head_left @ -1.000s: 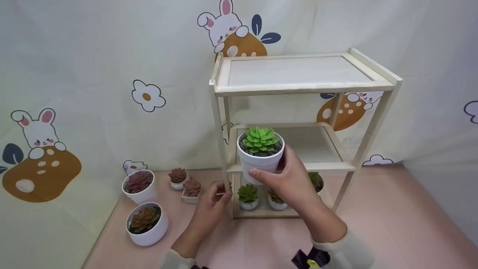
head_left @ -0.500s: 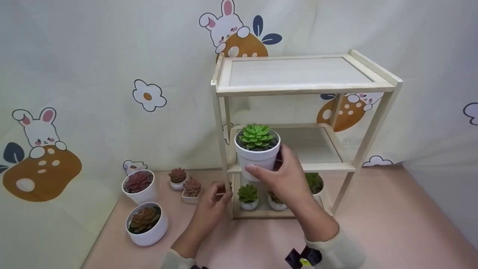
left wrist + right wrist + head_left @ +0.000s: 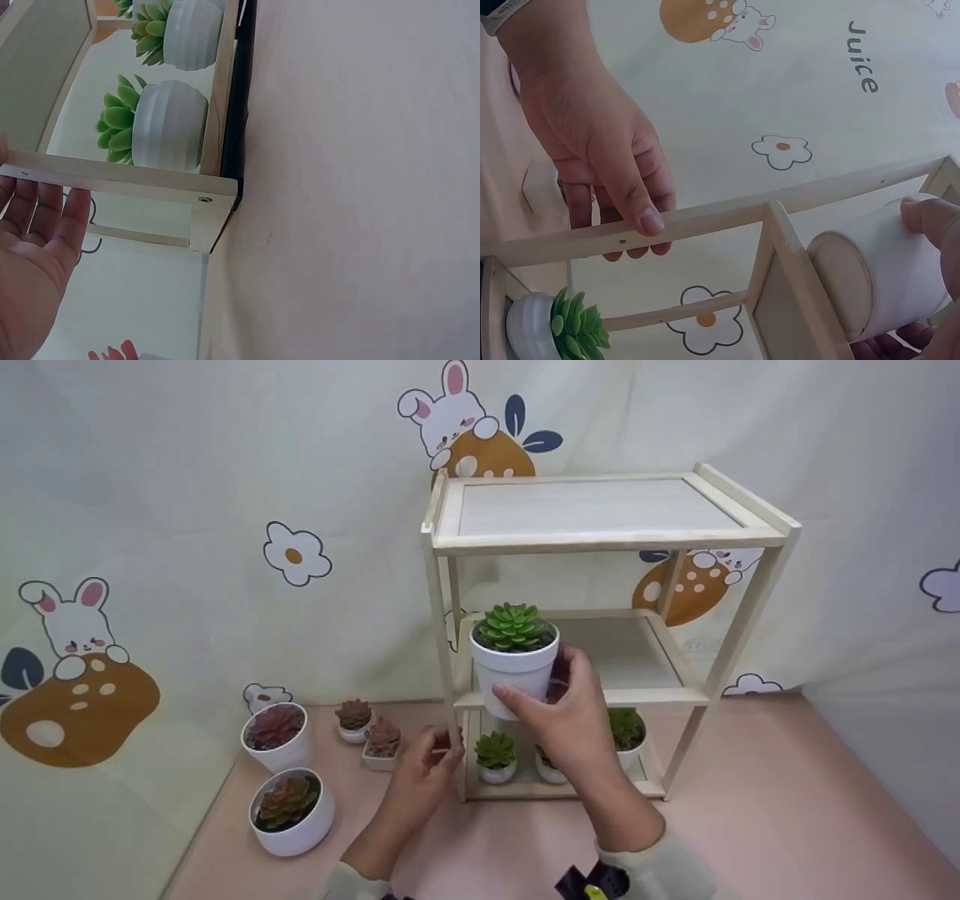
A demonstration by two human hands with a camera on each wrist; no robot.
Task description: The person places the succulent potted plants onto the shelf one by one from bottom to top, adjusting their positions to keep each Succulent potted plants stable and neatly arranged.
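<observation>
My right hand (image 3: 574,727) grips a white flowerpot (image 3: 517,671) with a green succulent (image 3: 512,626), thumb on the front and fingers round its right side. The pot stands out at the front left of the middle tier of a pale wooden shelf (image 3: 600,506); the right wrist view shows its round base (image 3: 841,283) close to the tier's edge. My left hand (image 3: 420,780) holds the shelf's front left post (image 3: 127,174), its thumb on one side and fingertips on the other, as the right wrist view shows.
Several small potted green succulents (image 3: 495,754) stand on the bottom tier. Left of the shelf, reddish succulents stand on the pink table: a tall pot (image 3: 276,739), a round bowl (image 3: 292,817) and two small pots (image 3: 382,742). A patterned cloth (image 3: 360,472) hangs behind.
My right hand has carried the flowerpot slightly left and up, toward the middle tier's left end, and the pot now stands more upright. The left hand stays on the post.
</observation>
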